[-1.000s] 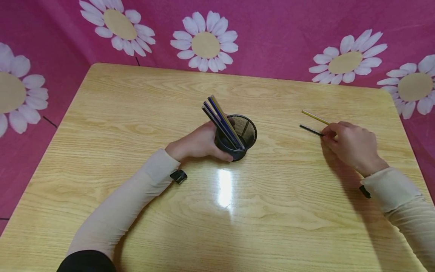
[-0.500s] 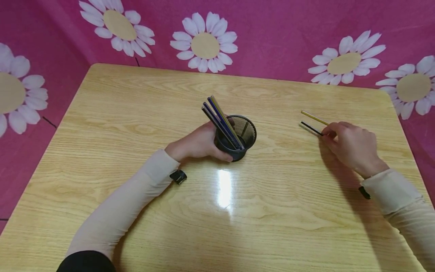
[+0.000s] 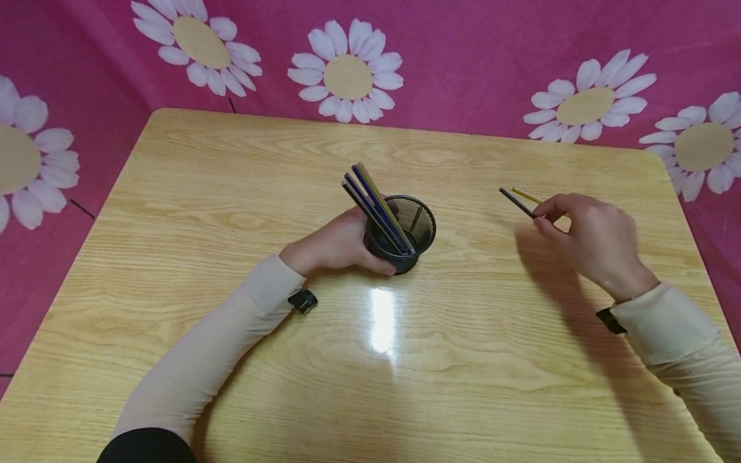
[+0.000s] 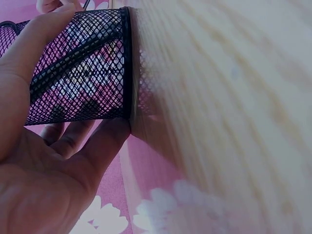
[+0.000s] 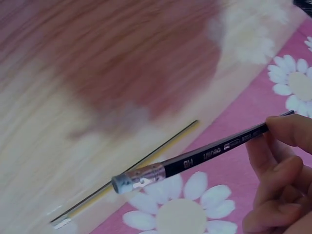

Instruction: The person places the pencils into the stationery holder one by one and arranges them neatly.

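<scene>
On the table stands a black mesh pencil cup (image 3: 418, 215), with my left hand (image 3: 341, 241) gripping it from the left side. Several pencils (image 3: 379, 209) lean leftward out of it, blue, yellow and dark. In the left wrist view the mesh cup (image 4: 83, 73) sits between thumb and fingers, its base at the tabletop. My right hand (image 3: 602, 241) pinches a black pencil (image 3: 517, 202) between thumb and fingers, above the table. The right wrist view shows the black pencil's (image 5: 209, 153) metal-banded eraser end pointing outward. A yellow pencil (image 3: 528, 195) lies just behind, partly hidden by the right hand.
The wooden table (image 3: 278, 360) has a glossy top with a bright reflection in front of the cup. A pink cloth (image 3: 451, 71) with white daisies hangs behind and beside it.
My right hand has lifted the black pencil off the table and moved slightly left with it. My left hand and the cup stay in place.
</scene>
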### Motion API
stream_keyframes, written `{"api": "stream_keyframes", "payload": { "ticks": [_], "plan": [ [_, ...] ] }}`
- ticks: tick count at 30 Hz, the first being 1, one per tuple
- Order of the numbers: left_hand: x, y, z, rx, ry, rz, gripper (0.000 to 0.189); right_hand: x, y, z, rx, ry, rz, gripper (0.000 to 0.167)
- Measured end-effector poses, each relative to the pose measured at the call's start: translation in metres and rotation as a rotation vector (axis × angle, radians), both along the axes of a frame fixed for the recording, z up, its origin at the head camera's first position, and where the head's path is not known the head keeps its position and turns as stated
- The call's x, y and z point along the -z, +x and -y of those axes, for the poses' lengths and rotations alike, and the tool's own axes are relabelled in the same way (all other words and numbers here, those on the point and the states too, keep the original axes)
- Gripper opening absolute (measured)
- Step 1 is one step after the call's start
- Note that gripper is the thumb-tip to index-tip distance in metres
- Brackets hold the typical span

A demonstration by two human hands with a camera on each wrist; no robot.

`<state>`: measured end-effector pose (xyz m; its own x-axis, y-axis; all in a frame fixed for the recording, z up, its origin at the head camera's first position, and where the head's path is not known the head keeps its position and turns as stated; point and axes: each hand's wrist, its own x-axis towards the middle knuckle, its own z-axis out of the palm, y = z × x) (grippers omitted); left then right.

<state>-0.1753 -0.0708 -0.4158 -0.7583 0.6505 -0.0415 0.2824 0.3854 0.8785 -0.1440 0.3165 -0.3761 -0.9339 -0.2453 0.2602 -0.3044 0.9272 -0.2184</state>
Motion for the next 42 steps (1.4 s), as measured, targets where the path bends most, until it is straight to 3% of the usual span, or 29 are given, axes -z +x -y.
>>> {"api": "stream_keyframes", "payload": {
  "ticks": [14,30,42],
  "plan": [
    [-0.001,-0.001,0.001,0.006,-0.019,0.004,0.103,-0.020,0.002,0.030,-0.057,-0.047,-0.056,0.009],
    [-0.002,0.000,0.001,0.006,-0.032,-0.014,0.105,-0.039,0.005,0.063,-0.180,-0.140,-0.144,0.011],
    [0.001,-0.001,0.001,0.002,-0.025,-0.021,0.105,-0.053,0.000,0.090,-0.236,-0.267,-0.184,0.011]
  ]
}}
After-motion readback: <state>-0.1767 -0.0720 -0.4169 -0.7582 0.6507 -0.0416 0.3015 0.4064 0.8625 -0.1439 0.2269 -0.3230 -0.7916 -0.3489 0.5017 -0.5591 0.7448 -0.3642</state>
